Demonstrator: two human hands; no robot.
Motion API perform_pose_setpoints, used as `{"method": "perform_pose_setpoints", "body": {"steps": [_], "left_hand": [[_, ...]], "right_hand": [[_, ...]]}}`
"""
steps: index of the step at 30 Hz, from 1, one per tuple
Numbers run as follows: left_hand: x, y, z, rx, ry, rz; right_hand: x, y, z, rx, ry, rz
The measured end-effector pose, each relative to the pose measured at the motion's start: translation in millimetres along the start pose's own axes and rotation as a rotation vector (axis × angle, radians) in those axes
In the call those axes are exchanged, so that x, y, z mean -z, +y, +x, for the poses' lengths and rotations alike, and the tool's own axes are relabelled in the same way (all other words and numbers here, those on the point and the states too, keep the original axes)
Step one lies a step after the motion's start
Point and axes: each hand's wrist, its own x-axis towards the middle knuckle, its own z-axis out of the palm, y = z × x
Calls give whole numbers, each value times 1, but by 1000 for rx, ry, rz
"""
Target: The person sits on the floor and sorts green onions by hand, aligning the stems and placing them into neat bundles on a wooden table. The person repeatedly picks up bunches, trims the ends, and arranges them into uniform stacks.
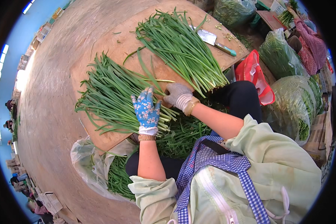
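Note:
Two piles of long green garlic chives lie on a wooden board [100, 42]. My left hand [147, 108], in a blue flowered glove, rests with spread fingers on the stems of the left pile [112, 95]. My right hand [179, 95], in a grey knitted glove, is curled at the board's near edge between the piles, close to some stem ends; whether it pinches a stem cannot be told. The right pile [182, 50] lies beyond it, stem ends towards me. A cleaver [208, 37] with a wooden and green handle lies right of that pile.
Loose leaves [182, 137] lie below the board, over my lap. A plastic bag of greens [120, 173] stands at lower left. On the right are a red bag [252, 70] and large clear bags of greens [294, 106]. Another person [310, 47] sits at upper right, holding greens.

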Motion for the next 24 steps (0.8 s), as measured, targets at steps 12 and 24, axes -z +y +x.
{"method": "perform_pose_setpoints", "body": {"steps": [12, 24], "left_hand": [[-5, -6, -1, -44, -33, -4], [-7, -8, -2, 15, -35, -56]], "right_hand": [[-24, 14, -11, -93, -4, 548], [-22, 8, 12, 51, -95, 298]]}}
